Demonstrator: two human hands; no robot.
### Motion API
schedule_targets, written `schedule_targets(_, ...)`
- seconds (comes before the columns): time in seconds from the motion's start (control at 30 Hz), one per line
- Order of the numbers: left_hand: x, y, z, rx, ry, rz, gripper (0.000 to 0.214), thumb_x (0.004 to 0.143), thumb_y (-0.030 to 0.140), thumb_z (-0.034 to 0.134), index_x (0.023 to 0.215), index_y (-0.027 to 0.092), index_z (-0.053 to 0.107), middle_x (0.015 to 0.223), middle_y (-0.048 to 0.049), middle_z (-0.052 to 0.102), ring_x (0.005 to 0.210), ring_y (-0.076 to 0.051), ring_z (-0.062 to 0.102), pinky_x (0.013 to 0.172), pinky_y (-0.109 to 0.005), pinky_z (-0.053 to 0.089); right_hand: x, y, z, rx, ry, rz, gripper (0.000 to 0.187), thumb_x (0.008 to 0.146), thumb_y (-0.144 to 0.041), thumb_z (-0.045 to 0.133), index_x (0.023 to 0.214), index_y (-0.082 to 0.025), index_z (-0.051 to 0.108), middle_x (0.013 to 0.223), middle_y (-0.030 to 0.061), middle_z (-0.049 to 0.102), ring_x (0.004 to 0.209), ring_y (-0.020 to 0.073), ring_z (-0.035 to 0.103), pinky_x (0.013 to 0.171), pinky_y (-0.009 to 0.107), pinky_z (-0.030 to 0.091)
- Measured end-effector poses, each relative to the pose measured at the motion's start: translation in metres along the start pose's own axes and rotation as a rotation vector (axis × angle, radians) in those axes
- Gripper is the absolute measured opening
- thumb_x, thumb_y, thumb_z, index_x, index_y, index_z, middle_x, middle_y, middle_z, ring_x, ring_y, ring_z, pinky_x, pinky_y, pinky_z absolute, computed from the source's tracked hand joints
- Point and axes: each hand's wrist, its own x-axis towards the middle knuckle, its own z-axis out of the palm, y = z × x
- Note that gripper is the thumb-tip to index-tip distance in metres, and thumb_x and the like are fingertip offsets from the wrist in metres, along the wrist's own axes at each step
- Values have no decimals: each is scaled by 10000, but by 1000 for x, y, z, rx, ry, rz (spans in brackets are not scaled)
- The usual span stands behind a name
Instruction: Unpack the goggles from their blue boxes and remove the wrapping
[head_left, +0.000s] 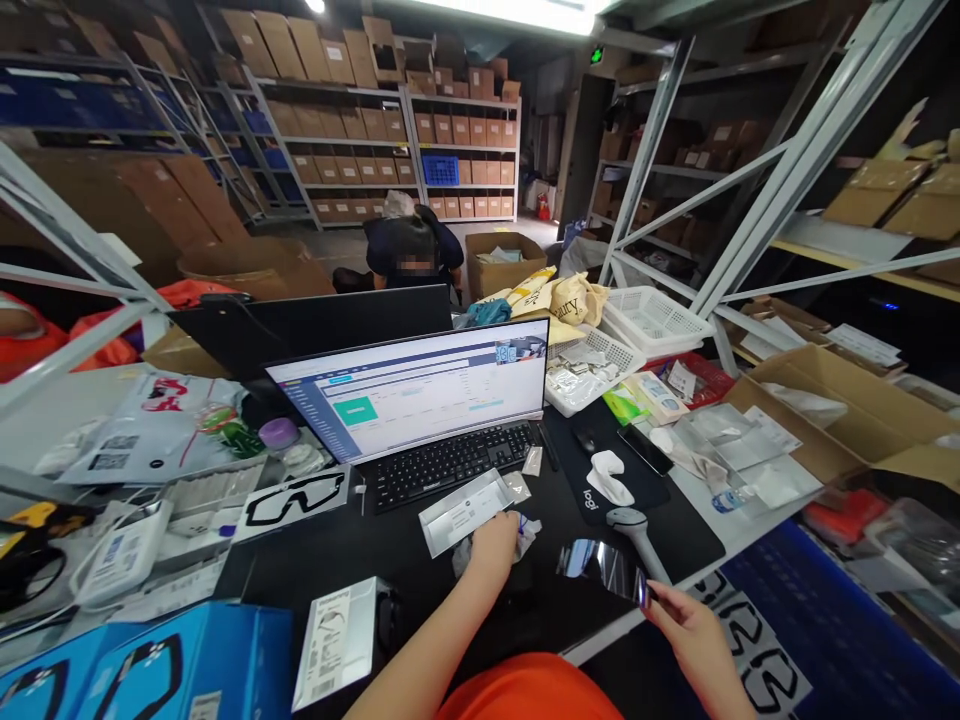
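Note:
My right hand (686, 625) pinches the edge of a dark mirrored lens (604, 567), curved and shiny like one from sports goggles. It is held over the front edge of the black desk mat, below a grey-and-white barcode scanner (634, 530). My left hand (496, 540) is closed on a crumpled greyish wrapping (529, 535) with a bit of purple; its fingertips are partly hidden. Just beyond that hand, a white printed box (465, 512) lies at a slant before the keyboard (450, 465). Small clear packets (517, 487) lie beside it.
A lit monitor (420, 390) stands behind the keyboard. Blue goggle boxes (187, 660) and a white carton (337, 640) are at the left front. A mouse (584, 439), a phone (645, 450) and white baskets (652, 320) are to the right. Another person (412, 245) is behind the monitor.

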Motion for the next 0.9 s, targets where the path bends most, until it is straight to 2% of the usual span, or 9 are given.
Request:
schedule_targets(0.1, -21, -15, -8, 86, 0, 158, 167, 960, 261, 554, 1017, 152, 667, 976, -90, 693, 852, -205, 680, 784, -365, 568, 3, -12, -4, 98, 77, 5, 510, 602, -569, 819, 917, -168, 812, 872, 113, 789, 823, 317, 736, 796, 392, 601)
schedule_targets(0.2, -47, -35, -19, 116, 15, 331, 281, 955, 142, 440, 1126, 177, 660, 1167, -146, 688, 1006, -264, 690, 848, -392, 572, 5, -28, -3, 219, 123, 26, 559, 549, -589, 858, 902, -159, 808, 848, 117, 787, 800, 311, 742, 785, 407, 608)
schedule_targets(0.27, -60, -46, -24, 107, 10, 430, 346, 938, 100, 408, 1172, 188, 648, 1267, -139, 665, 1121, -273, 663, 910, -407, 567, 4, -37, 2, 243, 107, 23, 564, 549, -593, 864, 901, -156, 807, 852, 119, 787, 796, 302, 742, 777, 401, 608)
schedule_targets(0.37, -77, -55, -21, 67, -22, 516, 323, 911, 99, 443, 1103, 203, 680, 1245, -103, 692, 1142, -255, 661, 960, -394, 558, 4, -44, 13, 170, 80, -18, 554, 577, -589, 845, 912, -150, 807, 846, 114, 787, 796, 297, 736, 778, 398, 600)
schedule_targets(0.47, -89, -52, -12, 13, -40, 482, 312, 875, 89, 471, 1049, 205, 702, 1188, -87, 717, 1078, -232, 687, 956, -370, 562, 3, -41, 21, 86, 75, -40, 527, 594, -565, 831, 916, -149, 808, 839, 112, 788, 794, 294, 730, 775, 392, 590)
schedule_targets(0.67, -90, -33, -4, -65, -8, 233, 151, 852, 273, 640, 982, 216, 690, 1110, -76, 706, 1044, -240, 665, 854, -344, 565, -15, -34, 20, 133, -33, -1, 481, 610, -542, 848, 906, -165, 813, 814, 103, 777, 769, 268, 720, 767, 371, 588)
schedule_targets(0.77, -80, -28, -1, -84, 5, 122, 70, 858, 225, 596, 826, 195, 651, 982, -76, 700, 931, -239, 666, 778, -342, 536, -34, -35, 19, 164, -50, 9, 443, 638, -535, 847, 891, -173, 815, 815, 90, 770, 768, 258, 711, 765, 356, 584)
schedule_targets(0.9, -68, -22, 4, -150, -43, 83, 229, 886, 177, 501, 680, 189, 599, 806, -53, 661, 789, -195, 645, 745, -302, 488, -59, -36, 25, 110, -103, -2, 389, 663, -522, 837, 858, -185, 825, 859, 100, 767, 829, 281, 705, 765, 344, 578)
